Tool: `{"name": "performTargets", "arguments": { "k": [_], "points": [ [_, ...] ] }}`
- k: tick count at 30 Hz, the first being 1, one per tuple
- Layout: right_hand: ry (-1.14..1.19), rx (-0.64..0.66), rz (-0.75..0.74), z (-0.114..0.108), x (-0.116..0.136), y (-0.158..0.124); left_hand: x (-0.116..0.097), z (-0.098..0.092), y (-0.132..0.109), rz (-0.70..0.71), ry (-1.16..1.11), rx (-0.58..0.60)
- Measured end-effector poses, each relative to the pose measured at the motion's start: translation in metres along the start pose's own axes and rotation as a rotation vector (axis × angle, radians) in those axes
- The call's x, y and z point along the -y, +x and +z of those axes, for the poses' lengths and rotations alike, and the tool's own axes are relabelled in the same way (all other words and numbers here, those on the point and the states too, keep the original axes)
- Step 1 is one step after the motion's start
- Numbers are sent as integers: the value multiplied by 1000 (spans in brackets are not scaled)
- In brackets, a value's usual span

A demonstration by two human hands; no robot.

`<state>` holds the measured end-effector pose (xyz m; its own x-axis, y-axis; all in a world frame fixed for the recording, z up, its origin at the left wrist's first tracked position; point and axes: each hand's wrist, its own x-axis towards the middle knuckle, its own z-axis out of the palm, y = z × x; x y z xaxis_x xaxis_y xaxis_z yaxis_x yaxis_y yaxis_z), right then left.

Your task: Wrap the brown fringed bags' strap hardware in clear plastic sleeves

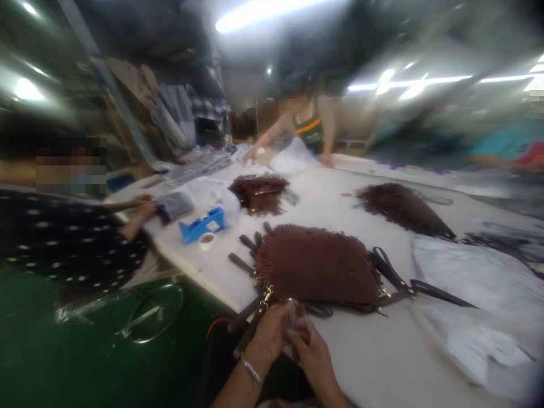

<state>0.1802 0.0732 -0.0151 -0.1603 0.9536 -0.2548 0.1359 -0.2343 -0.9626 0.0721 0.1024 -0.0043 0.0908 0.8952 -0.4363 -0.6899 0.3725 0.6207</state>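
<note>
My left hand, a silver bracelet on its wrist, is closed near the table's front edge. My right hand meets it with fingers bent in a pinch. Between the fingertips is something small and pale, too blurred to name. Just beyond both hands a brown fringed bag lies flat. At its left side, gold-coloured clasps hang by my left hand. Dark straps with metal fittings stick out from its right end.
Left of the bag stand a blue tape dispenser and a tape roll. More brown fringed bags lie farther back. White plastic sheeting covers the right side. People work at the left and across the table.
</note>
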Motion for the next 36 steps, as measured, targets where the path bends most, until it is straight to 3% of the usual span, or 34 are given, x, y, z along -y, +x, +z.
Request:
{"name": "performTargets", "arguments": {
  "k": [5,10,13,16,18,24,36],
  "points": [
    [-206,146,-19,-17,0,-16,1,-7,-2,36,35,21],
    [-425,-13,-117,-49,26,-7,2,-9,-5,57,46,45],
    [-558,-105,-285,-55,45,8,6,-11,-11,81,99,61],
    [-723,-184,-550,-49,58,27,10,-14,-17,111,186,62],
    [-839,-191,-648,-42,62,39,11,-16,-18,119,222,49],
    [-974,-155,-620,-34,54,64,15,-22,-16,78,293,33],
    [-999,-172,-605,-33,47,65,17,-30,-17,14,353,67]
  ]
}}
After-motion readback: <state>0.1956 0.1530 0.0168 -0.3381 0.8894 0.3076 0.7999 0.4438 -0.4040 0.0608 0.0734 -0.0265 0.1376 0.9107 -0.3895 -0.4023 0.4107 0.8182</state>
